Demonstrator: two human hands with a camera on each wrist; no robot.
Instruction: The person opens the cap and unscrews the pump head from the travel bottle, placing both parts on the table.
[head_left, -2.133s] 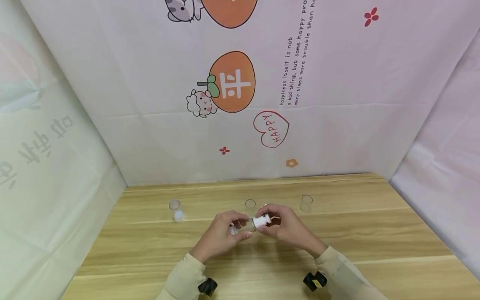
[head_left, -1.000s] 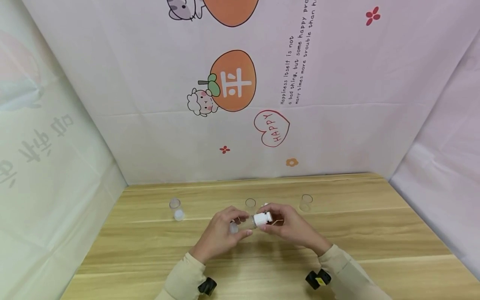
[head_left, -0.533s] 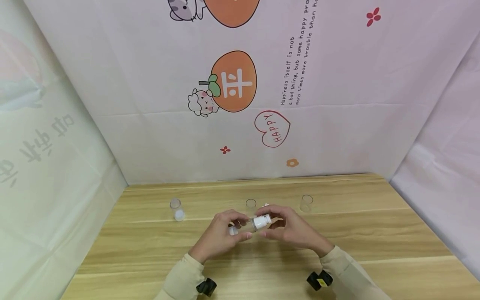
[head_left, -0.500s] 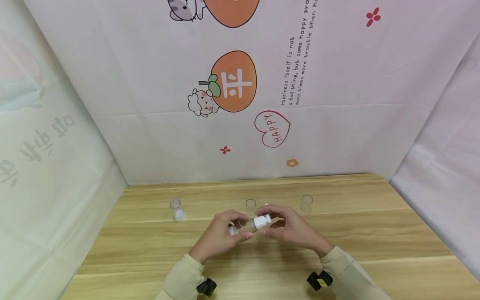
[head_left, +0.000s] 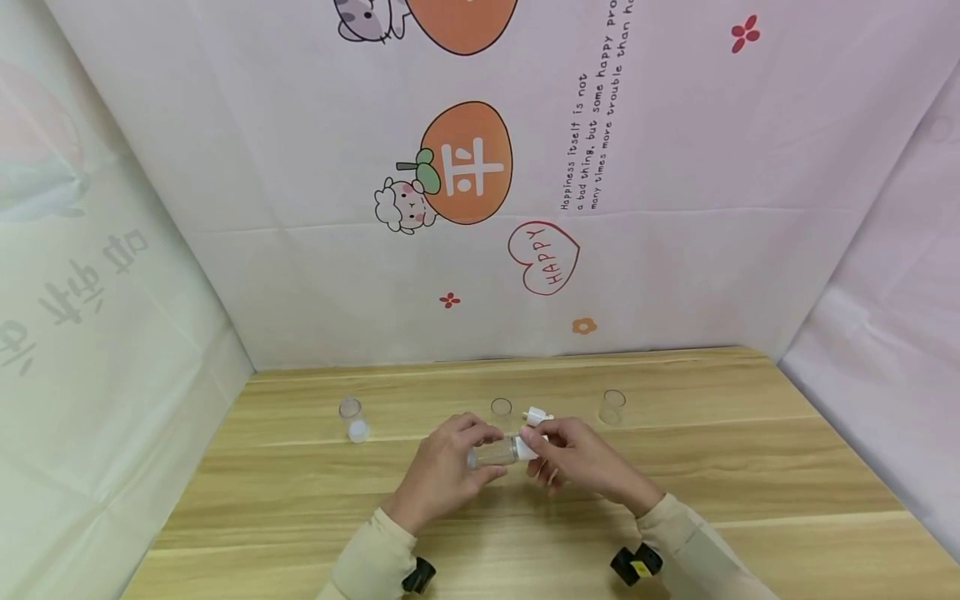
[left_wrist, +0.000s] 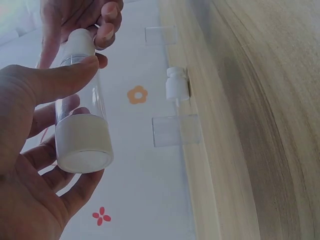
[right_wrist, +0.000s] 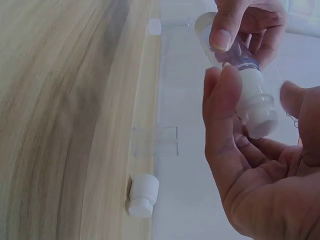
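Note:
My left hand [head_left: 446, 471] grips a clear pump bottle [head_left: 495, 452] by its body, tilted in the air above the table. Its wide white base [left_wrist: 85, 142] faces the left wrist camera. At the other end is a white pump top [right_wrist: 256, 102], with the curled fingers of my right hand [head_left: 577, 462] round it. In the right wrist view the right thumb stands slightly off the pump top. Behind the hands a second white pump top [head_left: 537, 416] lies on its side, with a thin tube showing in the left wrist view.
Two clear caps stand on the wooden table [head_left: 300, 517]: one cap [head_left: 501, 408] behind the hands, another cap [head_left: 612, 408] to the right. A clear container with a white base [head_left: 357, 431] stands at the left. A printed white cloth [head_left: 337, 292] rises behind the table.
My right hand has turned about the pump top, its fingers now lower and underneath. The bottle lies slightly further right and flatter. The loose pump top behind has come into fuller view.

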